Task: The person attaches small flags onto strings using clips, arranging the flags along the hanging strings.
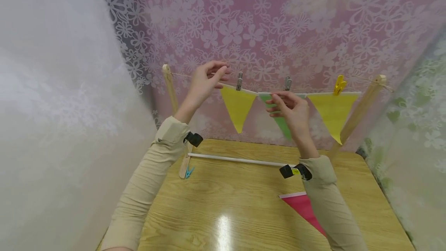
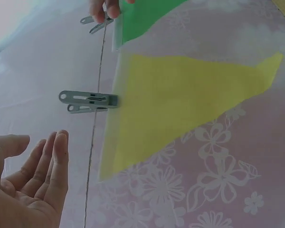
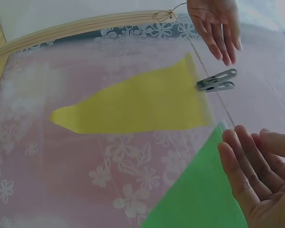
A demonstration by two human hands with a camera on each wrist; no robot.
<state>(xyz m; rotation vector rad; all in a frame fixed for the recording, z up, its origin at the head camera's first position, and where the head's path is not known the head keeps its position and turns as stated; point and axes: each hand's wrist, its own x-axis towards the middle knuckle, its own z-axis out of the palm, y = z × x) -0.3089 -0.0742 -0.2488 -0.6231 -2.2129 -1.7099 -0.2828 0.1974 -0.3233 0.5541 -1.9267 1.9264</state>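
Note:
My left hand (image 1: 208, 80) hovers by the string at the left end of a yellow pennant (image 1: 238, 105), its thumb apart from its fingers and nothing between them. A grey clothespin (image 2: 88, 100) clips that pennant's white top edge to the string. In front of the green pennant (image 3: 199, 190) is my right hand (image 1: 292, 111), fingers extended at the pennant's top corner; whether they touch it I cannot tell. Another grey clothespin (image 1: 287, 83) sits above the green pennant. On the right, a yellow clothespin (image 1: 339, 85) holds a second yellow pennant (image 1: 332, 111).
Two wooden posts, left (image 1: 170, 88) and right (image 1: 362, 107), carry the string. A white rod (image 1: 237, 159) runs low between them. On the wooden table (image 1: 209, 200) lie a pink pennant (image 1: 304, 208), partly under my right forearm, and a blue clothespin (image 1: 189, 172) beside the left foot.

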